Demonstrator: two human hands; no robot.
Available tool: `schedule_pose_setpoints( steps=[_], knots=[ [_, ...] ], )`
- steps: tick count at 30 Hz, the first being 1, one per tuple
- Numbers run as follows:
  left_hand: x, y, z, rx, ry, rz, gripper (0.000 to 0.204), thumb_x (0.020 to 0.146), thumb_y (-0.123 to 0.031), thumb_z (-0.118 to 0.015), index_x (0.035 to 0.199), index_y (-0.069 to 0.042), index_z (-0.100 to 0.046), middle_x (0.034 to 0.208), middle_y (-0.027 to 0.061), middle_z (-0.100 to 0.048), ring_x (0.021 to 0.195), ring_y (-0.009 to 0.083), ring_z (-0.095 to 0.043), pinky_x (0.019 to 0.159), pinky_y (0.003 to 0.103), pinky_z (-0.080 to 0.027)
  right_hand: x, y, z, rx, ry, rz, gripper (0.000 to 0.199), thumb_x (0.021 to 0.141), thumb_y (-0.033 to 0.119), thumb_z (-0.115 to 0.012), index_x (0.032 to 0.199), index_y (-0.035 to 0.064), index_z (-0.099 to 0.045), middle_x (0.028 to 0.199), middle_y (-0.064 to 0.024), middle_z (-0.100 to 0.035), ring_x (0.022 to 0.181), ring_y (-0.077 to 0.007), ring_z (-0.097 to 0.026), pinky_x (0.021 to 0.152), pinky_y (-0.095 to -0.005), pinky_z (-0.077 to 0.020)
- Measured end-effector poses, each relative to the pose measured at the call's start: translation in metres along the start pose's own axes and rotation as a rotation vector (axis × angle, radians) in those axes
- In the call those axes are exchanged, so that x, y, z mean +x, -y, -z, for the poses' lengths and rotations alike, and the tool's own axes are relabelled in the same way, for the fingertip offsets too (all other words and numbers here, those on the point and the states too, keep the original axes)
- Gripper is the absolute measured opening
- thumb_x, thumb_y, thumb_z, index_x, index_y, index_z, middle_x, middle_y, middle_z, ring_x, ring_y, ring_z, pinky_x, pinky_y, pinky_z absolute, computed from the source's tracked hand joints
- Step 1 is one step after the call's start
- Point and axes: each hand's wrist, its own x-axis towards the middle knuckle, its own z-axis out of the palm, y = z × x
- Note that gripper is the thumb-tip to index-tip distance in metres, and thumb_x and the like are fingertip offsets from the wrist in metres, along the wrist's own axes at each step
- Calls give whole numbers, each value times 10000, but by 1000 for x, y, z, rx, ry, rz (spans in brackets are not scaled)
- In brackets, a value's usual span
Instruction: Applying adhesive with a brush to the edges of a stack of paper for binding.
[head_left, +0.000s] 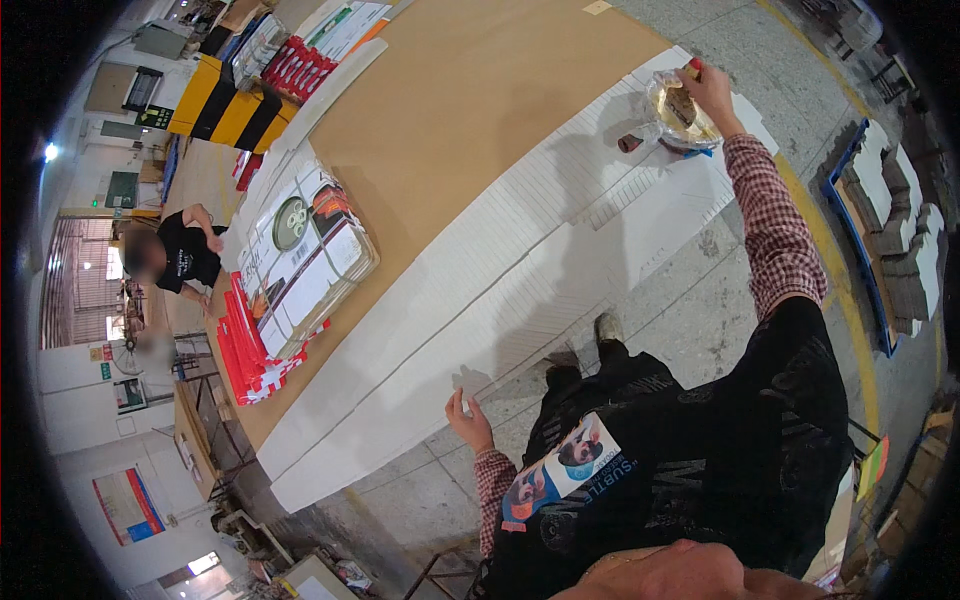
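Note:
At the far right end of the table my right hand (711, 97) is closed on a brush with a red and yellow handle end. The brown, broad part of the brush (681, 106) is down inside a round tub (703, 136) lined with clear plastic, which holds something pale yellow. White sheets (480, 300) lie in a long, overlapping band along the near side of the table, with the tub standing on them. My left hand (470, 421) is held at the sheets' near edge, fingers apart and holding nothing; whether it touches the paper I cannot tell.
Brown board (450, 110) covers the table beyond the sheets. A strapped stack of printed cartons (305, 250) and red-and-white packs (240, 345) sit at left. Another person (185, 250) stands across the table. Stacked grey-white pieces (890, 220) rest on a blue pallet at right.

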Motion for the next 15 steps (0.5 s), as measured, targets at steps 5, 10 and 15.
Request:
schedule_pose_setpoints(
  steps=[5,10,15],
  knots=[
    [-1,6,-2,-37,-16,35,290,888,-103,-583,1173,-49,-596,1130,144,-532,1063,299,-511,912,404,-410,22,-12,19,87,141,-196,442,808,427,-660,777,-15,-647,599,-156,-618,592,-292,-637,555,-400,-478],
    [0,7,-4,-54,-26,52,282,896,-115,-575,1170,-49,-598,1126,144,-535,1066,298,-510,907,402,-412,30,-26,22,12,86,-203,448,827,427,-668,783,-18,-647,611,-74,-627,522,-125,-607,492,-294,-472],
    [-2,8,2,-32,-11,98,285,899,-112,-572,1175,-47,-596,1140,142,-529,1076,292,-502,899,395,-412,28,-18,28,-20,-12,-59,449,819,424,-657,825,-25,-647,668,-166,-634,612,-278,-626,561,-385,-479]
  ],
)
